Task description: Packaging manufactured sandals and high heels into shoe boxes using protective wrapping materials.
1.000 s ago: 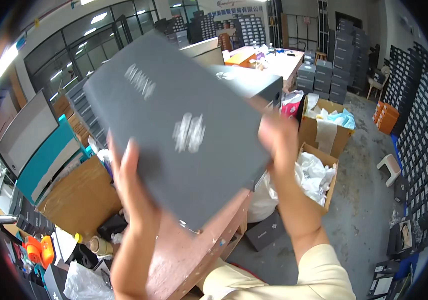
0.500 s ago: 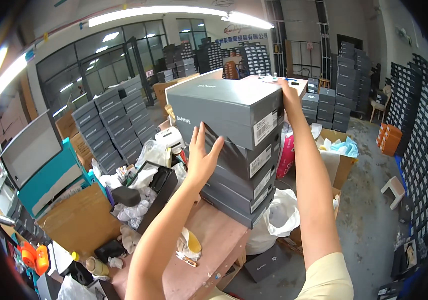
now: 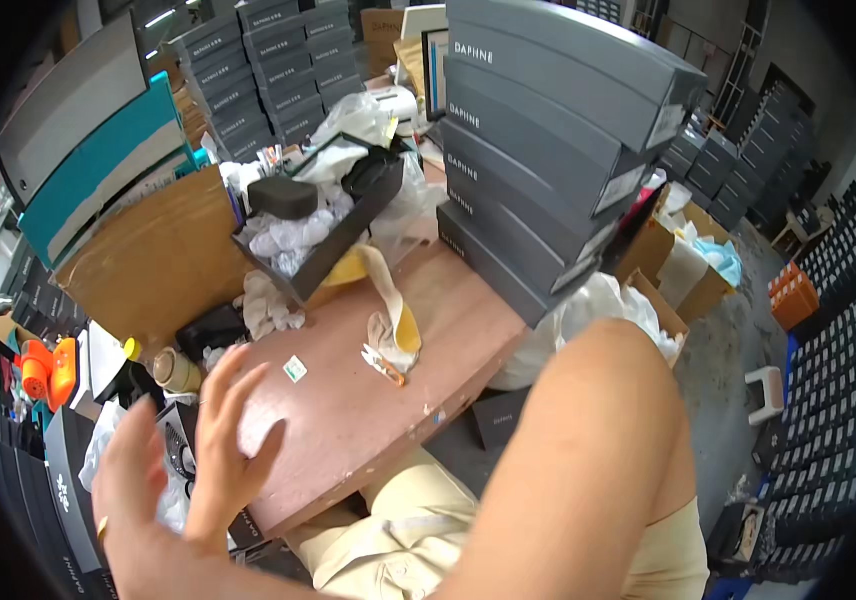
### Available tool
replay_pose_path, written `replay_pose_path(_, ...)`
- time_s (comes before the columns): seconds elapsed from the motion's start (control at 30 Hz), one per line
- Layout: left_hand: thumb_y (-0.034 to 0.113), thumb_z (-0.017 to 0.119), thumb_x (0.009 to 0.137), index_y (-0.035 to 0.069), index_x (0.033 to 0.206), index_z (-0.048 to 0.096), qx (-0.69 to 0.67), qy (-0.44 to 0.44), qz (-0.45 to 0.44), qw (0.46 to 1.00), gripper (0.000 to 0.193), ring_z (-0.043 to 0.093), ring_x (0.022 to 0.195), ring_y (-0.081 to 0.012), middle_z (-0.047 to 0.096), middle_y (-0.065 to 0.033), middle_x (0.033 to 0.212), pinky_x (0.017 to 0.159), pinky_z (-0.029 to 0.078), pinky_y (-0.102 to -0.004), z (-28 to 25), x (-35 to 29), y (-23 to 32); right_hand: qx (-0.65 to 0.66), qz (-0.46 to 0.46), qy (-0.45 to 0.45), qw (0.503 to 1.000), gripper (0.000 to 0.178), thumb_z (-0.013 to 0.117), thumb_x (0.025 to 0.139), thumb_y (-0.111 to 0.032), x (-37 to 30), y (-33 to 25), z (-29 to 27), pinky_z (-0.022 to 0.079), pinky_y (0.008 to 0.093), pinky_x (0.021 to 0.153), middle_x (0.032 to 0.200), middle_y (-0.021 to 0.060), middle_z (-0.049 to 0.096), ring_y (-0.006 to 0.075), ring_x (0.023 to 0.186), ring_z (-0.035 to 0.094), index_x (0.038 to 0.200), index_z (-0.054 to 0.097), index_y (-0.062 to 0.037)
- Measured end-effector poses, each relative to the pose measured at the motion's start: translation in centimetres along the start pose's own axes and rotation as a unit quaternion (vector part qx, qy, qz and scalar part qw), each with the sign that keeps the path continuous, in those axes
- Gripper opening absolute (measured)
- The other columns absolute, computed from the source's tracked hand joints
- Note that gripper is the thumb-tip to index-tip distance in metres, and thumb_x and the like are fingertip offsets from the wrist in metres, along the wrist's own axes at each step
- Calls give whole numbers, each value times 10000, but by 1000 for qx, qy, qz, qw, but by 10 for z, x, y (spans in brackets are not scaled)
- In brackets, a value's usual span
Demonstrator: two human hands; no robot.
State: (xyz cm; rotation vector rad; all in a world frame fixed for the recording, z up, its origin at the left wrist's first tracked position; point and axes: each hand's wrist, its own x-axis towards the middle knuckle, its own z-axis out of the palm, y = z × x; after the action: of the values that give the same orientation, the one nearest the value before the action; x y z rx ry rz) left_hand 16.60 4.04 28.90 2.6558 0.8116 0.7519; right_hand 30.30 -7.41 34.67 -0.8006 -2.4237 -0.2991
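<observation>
My left hand (image 3: 226,445) hovers over the near left corner of the pinkish table (image 3: 348,425), fingers spread, holding nothing. My right arm crosses in front of me to the left; my right hand (image 3: 138,490) is beside the left one, somewhat blurred, its fingers stretched upward with nothing visible in them. Both are nearest an open dark box with a white plastic bag (image 3: 173,505) and something black in it. A tall stack of dark grey shoe boxes (image 3: 538,130) stands at the table's far right, touched by neither hand.
Orange-handled thread snips (image 3: 384,366) lie by a yellow-and-beige strip (image 3: 403,325). An open black box (image 3: 363,215) holds crumpled paper. Orange objects (image 3: 51,370) and a jar (image 3: 177,370) sit at left. A white bag (image 3: 598,310) and cartons (image 3: 663,255) stand beyond the table's right edge.
Both hands have left the shoe-box stack and come down to the near left, the right crossing over. The stack stays on the table. The view has tilted down.
</observation>
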Motion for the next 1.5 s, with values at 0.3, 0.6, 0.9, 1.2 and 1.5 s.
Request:
replay_pose_path(0.3,33,594,682,-17,1095,583,24,122,-126,984,416,495,1169,-379,544,-209,1196,988,362,-440,-67,-124,-30,61,-85,-38,994,124,564,731,-84,82,-64,87,447,378,684,863,98,595,244,762,561,837,591,-26)
replay_pose_path(0.6,-39,558,732,-23,1021,606,144,268,-338,890,294,535,1103,-348,586,-174,1120,944,405,-406,-59,-312,-70,119,-208,-59,969,120,579,691,-94,163,-147,164,447,372,647,809,88,591,219,705,559,792,586,-29)
replay_pose_path(0.9,36,621,715,-40,1104,551,289,473,-382,739,403,526,1031,-340,555,-187,1109,923,402,-421,-89,-381,-108,337,-79,-166,923,358,657,711,-75,215,-86,266,463,391,781,914,133,595,317,896,576,1060,585,-38)
replay_pose_path(1.2,149,836,606,8,898,529,174,593,-428,660,446,483,712,-243,499,-92,801,660,388,-357,-83,-339,-182,216,270,-84,934,295,632,749,-45,111,-35,309,436,369,882,1051,172,601,326,1003,572,1040,601,-4)
replay_pose_path(1.5,149,811,609,20,744,539,235,568,-414,672,330,441,602,-231,469,-59,678,586,334,-339,-98,-335,-191,258,318,-83,908,331,636,762,-83,60,-53,311,412,398,898,1131,172,543,345,1041,514,1084,588,-23)
